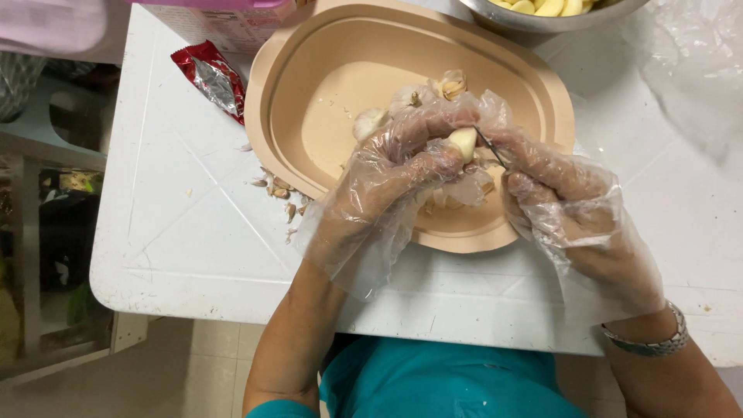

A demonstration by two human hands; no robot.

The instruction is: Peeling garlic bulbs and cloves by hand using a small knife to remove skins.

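Observation:
Both hands wear thin clear plastic gloves and meet over a tan oval basin (317, 70). My left hand (395, 174) pinches a pale peeled garlic clove (463, 143) between fingers and thumb. My right hand (561, 201) grips a small thin dark blade (489, 147) whose tip touches the clove. Unpeeled garlic bulbs (371, 120) and loose skins lie in the basin behind the hands. A metal watch sits on the right wrist.
The basin rests on a white plastic table (193, 224). Garlic skins (279, 190) are scattered left of it. A crumpled red foil wrapper (213, 77) lies at the back left. A metal bowl (542, 15) of peeled cloves stands behind, clear plastic at the far right.

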